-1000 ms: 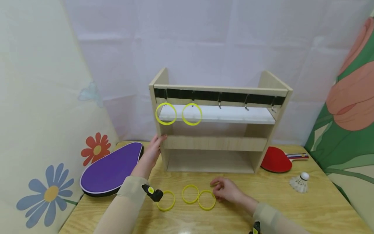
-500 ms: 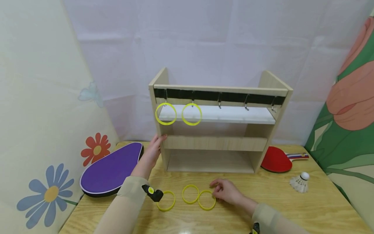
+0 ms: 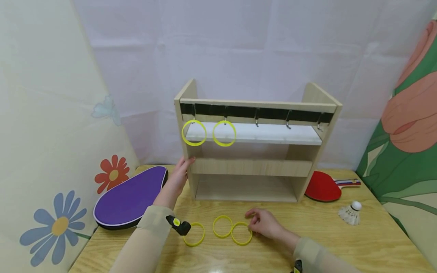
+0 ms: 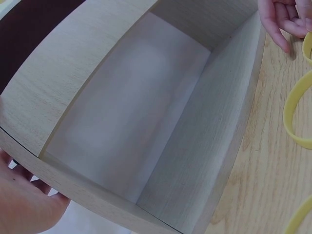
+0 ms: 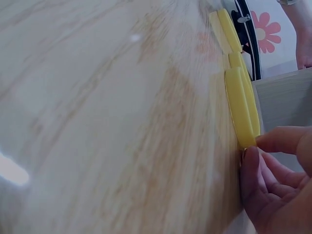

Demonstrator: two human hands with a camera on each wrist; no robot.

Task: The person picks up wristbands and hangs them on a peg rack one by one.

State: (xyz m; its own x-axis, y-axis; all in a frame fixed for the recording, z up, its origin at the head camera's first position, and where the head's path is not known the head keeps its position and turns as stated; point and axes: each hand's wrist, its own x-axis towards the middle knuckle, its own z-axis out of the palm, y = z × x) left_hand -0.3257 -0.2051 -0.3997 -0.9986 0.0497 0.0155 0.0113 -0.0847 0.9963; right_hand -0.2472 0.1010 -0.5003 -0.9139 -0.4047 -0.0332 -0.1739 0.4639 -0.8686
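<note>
My left hand (image 3: 176, 179) grips the left side board of a small wooden shelf (image 3: 252, 167); in the left wrist view its fingers (image 4: 29, 200) reach round the board's edge. On the table by the shelf's front, my right hand (image 3: 268, 224) pinches the right edge of a flat yellow ring (image 5: 239, 107) between thumb and index finger. A second yellow ring (image 3: 222, 237) touches it on the left. A third ring (image 3: 195, 245) lies partly behind the left wrist's camera. Two more rings, a left one (image 3: 194, 144) and a right one (image 3: 224, 145), hang from the shelf's hooks.
Along the shelf's black strip (image 3: 273, 113) several metal hooks (image 3: 257, 123) carry no ring. A purple paddle case (image 3: 131, 199) leans at the left wall. To the right lie a red table tennis paddle (image 3: 322, 186) and a shuttlecock (image 3: 351, 213) on the wooden table (image 3: 372, 246).
The right hand has shifted very slightly at the ring's edge. The left hand, shelf and rings stay where they were.
</note>
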